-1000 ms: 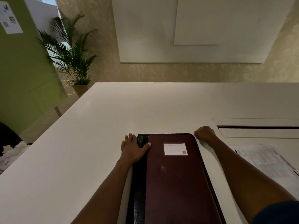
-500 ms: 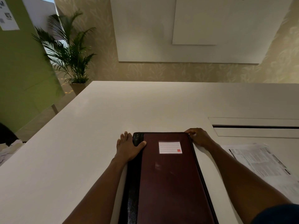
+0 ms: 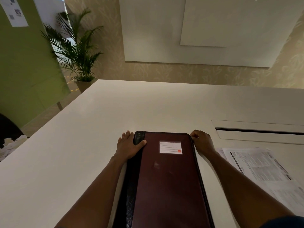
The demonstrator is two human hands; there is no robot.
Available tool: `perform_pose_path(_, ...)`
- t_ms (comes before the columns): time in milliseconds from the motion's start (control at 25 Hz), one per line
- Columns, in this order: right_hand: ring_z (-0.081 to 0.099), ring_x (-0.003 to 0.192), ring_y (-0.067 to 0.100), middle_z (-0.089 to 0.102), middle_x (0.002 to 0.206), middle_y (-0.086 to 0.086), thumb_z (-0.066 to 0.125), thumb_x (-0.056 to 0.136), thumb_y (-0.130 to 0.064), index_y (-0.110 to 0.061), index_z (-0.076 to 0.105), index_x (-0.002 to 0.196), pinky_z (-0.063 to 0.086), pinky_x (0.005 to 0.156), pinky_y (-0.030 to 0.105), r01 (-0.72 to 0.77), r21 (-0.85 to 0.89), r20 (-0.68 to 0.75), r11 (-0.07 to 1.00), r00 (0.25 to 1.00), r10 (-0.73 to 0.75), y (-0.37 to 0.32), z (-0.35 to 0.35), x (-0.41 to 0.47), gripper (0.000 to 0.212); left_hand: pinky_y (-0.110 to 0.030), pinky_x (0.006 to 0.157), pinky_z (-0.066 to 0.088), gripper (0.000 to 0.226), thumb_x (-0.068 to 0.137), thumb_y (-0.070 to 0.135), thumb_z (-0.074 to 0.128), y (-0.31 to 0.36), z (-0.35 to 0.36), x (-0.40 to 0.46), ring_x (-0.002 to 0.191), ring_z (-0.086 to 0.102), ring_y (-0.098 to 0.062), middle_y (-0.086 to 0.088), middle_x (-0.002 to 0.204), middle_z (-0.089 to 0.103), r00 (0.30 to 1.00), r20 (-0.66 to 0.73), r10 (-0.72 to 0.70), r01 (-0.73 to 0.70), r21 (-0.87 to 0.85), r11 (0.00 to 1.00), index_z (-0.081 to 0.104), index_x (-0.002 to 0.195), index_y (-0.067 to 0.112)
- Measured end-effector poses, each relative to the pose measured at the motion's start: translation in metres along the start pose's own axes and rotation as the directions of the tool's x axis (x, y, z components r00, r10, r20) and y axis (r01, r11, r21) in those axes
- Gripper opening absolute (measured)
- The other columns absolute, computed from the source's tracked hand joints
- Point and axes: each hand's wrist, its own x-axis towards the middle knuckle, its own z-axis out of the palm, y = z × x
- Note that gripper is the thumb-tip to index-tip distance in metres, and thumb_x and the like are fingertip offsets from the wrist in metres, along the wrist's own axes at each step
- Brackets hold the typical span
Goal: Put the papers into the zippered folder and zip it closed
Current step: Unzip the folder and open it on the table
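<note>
While hands brace it, folder lies shut.

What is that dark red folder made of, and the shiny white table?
The dark red zippered folder looks like leather or fake leather: smooth, with a soft sheen, and a black textured spine strip. I can't tell which. The white table looks like a hard, smooth laminate or painted board, since it reflects light faintly and shows no grain.

My left hand lies flat, palm down, fingers together and pointing forward, thumb spread to the right. My right hand is curled, fingertips pinched. Both forearms reach forward, bare.
</note>
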Motion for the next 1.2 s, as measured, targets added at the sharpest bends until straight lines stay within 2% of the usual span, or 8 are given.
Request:
perform_pose_path(80, 0.063, 0.075, 0.022, 0.066, 0.076, -0.002, 0.052, 0.083, -0.009, -0.023, 0.059, 0.069, 0.055, 0.073, 0.043, 0.008, 0.002, -0.001, 1.000, 1.000, -0.008, 0.003, -0.002, -0.005, 0.021, -0.052, 0.116, 0.023, 0.076, 0.088, 0.073, 0.040, -0.001, -0.001, -0.003, 0.144, 0.026, -0.031, -0.012, 0.155, 0.032, 1.000, 0.009, 0.003, -0.003, 0.014, 1.000, 0.043, 0.136, 0.014)
perform_pose_path(160, 0.062, 0.074, 0.020, 0.065, 0.075, -0.003, 0.051, 0.084, -0.009, -0.024, 0.056, 0.067, 0.053, 0.070, 0.042, 0.024, 0.015, -0.007, 1.000, 1.000, -0.024, 0.006, -0.003, -0.013, 0.023, -0.052, 0.117, 0.020, 0.078, 0.089, 0.072, 0.039, -0.001, -0.001, -0.010, 0.146, 0.023, -0.031, -0.011, 0.158, 0.028, 1.000, 0.015, -0.003, 0.003, 0.028, 1.000, 0.038, 0.141, 0.015)
perform_pose_path(320, 0.059, 0.072, 0.018, 0.062, 0.077, -0.003, 0.051, 0.085, -0.009, -0.023, 0.055, 0.068, 0.052, 0.069, 0.042, 0.036, 0.026, -0.022, 0.999, 0.999, -0.035, 0.009, -0.005, -0.028, 0.023, -0.052, 0.120, 0.014, 0.079, 0.090, 0.071, 0.038, -0.002, 0.000, -0.029, 0.150, 0.016, -0.028, -0.009, 0.163, 0.020, 1.000, 0.017, -0.013, 0.013, 0.024, 1.000, 0.032, 0.147, 0.016)
perform_pose_path(680, 0.059, 0.073, 0.015, 0.061, 0.078, -0.007, 0.056, 0.088, -0.011, -0.022, 0.059, 0.071, 0.051, 0.068, 0.040, 0.022, 0.050, -0.044, 0.999, 0.999, -0.020, 0.012, -0.012, -0.075, 0.020, -0.051, 0.119, 0.015, 0.079, 0.089, 0.073, 0.038, -0.005, 0.000, -0.065, 0.149, 0.017, -0.028, -0.009, 0.162, 0.022, 1.000, 0.017, 0.008, -0.008, 0.031, 0.999, 0.033, 0.144, 0.016)
perform_pose_path(920, 0.057, 0.069, 0.011, 0.060, 0.076, -0.007, 0.058, 0.086, -0.009, -0.021, 0.060, 0.070, 0.045, 0.060, 0.032, 0.013, 0.058, -0.092, 0.998, 0.996, -0.007, 0.009, -0.015, -0.121, 0.020, -0.051, 0.121, 0.007, 0.092, 0.088, 0.076, 0.033, -0.014, 0.000, -0.102, 0.153, 0.006, -0.027, -0.009, 0.165, 0.011, 0.998, 0.057, 0.027, -0.029, 0.034, 0.999, 0.018, 0.155, 0.014)
perform_pose_path(1200, 0.058, 0.070, 0.015, 0.062, 0.076, -0.003, 0.057, 0.085, -0.007, -0.022, 0.060, 0.069, 0.047, 0.063, 0.034, -0.018, 0.049, -0.080, 0.999, 0.997, 0.022, 0.004, -0.029, -0.181, 0.022, -0.051, 0.122, 0.005, 0.092, 0.091, 0.074, 0.030, -0.017, -0.005, -0.142, 0.153, 0.002, -0.027, -0.009, 0.166, 0.006, 0.993, 0.112, 0.041, -0.049, 0.067, 0.997, 0.013, 0.156, 0.013)
